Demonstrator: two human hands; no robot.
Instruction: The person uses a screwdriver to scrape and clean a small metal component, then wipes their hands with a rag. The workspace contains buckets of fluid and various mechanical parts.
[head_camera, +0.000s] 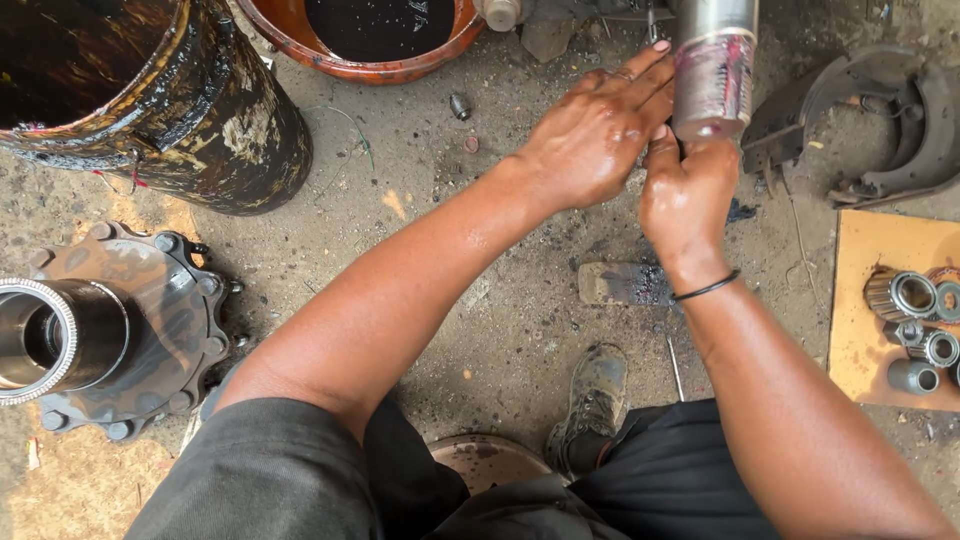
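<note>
A steel axle spindle (714, 70) smeared with red grease juts toward me at the top right. My left hand (595, 135) lies against its left side, fingers stretched onto the greased end. Just below the spindle's tip is my right hand (688, 195), wearing a black wrist band, with its fingers curled under the end; whatever it pinches is hidden. Both hands are greasy.
A wheel hub (90, 335) with studs lies at the left. A black oily drum (170, 95) and an orange basin (375, 35) of dark oil stand at the top. Brake shoes (880, 125) lie at the right, bearings (910, 300) on cardboard (870, 245). A stone (620, 283) and my shoe (595, 400) are below.
</note>
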